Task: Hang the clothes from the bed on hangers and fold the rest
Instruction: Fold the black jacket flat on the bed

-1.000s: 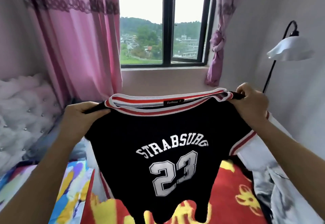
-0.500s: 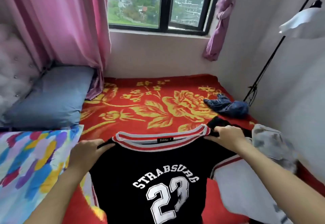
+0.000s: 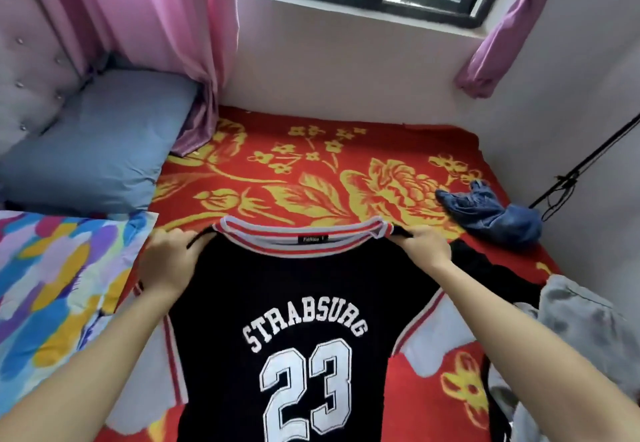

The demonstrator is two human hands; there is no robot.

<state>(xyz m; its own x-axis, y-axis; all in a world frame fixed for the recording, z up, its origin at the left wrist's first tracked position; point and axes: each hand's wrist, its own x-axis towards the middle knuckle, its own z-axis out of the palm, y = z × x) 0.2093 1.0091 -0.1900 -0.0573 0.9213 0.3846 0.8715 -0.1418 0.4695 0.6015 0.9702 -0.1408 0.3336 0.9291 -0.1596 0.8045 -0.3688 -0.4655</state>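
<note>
The person held a black jersey (image 3: pixel 294 296) by its shoulders. The left hand (image 3: pixel 169 261) was curled round the fabric at one end of the striped collar, and the right hand (image 3: pixel 427 247) gripped it at the other end. The jersey, lettered STRABSURG 23, was spread front-up over the near part of the bed (image 3: pixel 311 150) with its red flowered blanket. A crumpled blue garment (image 3: pixel 498 213) lay farther right near the wall, apart from the jersey. A grey garment (image 3: pixel 588 330) lay at the right edge, and a blue-grey pillow (image 3: pixel 100 143) lay to the left beside the pink curtain (image 3: pixel 156 25).
</note>
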